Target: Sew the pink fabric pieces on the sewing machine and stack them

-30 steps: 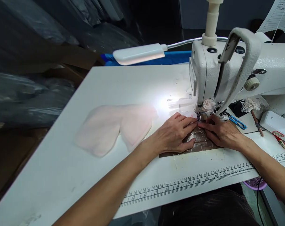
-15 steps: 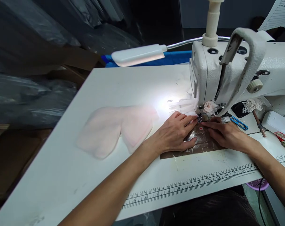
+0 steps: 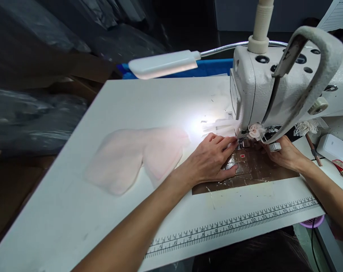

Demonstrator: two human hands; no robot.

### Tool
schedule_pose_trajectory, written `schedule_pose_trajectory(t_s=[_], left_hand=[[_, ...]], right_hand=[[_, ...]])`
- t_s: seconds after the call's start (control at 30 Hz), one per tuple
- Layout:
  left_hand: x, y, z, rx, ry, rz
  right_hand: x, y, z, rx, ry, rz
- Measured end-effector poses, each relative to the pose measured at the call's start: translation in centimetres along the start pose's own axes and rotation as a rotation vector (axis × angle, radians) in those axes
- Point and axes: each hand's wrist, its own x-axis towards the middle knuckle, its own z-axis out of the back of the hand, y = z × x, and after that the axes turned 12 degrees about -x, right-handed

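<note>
My left hand [image 3: 209, 160] lies flat on a brown taped plate [image 3: 253, 172] of the white sewing table [image 3: 75, 211], fingertips at the presser foot [image 3: 241, 143] of the white sewing machine [image 3: 273, 83]. A tiny pink piece [image 3: 242, 155] lies on the plate below the foot. My right hand [image 3: 285, 153] reaches under the machine arm, to the right of the needle, fingers partly hidden; what it grips I cannot tell. A small pale rosette [image 3: 255, 130] hangs by the needle bar.
A pale pink fabric piece [image 3: 134, 155] lies left of my hands. A white lamp [image 3: 161, 64] on a gooseneck shines on the bed. A printed ruler [image 3: 245, 223] runs along the front edge. Lace scraps [image 3: 304, 126] and a white box [image 3: 336, 149] sit at right.
My right hand moved from beside the presser foot to the right, under the machine arm, uncovering more of the brown plate. My left hand stayed put. The view shifted slightly closer.
</note>
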Motion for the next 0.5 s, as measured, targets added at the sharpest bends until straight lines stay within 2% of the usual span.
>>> schedule_pose_trajectory(t_s=[0.17, 0.37, 0.5], left_hand=[[-0.1, 0.0, -0.2, 0.003, 0.014, 0.033], [-0.1, -0.2, -0.3, 0.005, -0.005, 0.069], [0.1, -0.1, -0.2, -0.118, -0.012, 0.096]], right_hand=[[-0.6, 0.8, -0.1, 0.08, 0.03, 0.002], [-1.1, 1.0, -0.2, 0.067, 0.018, -0.119], [-0.9, 0.4, -0.3, 0.146, 0.052, -0.207]])
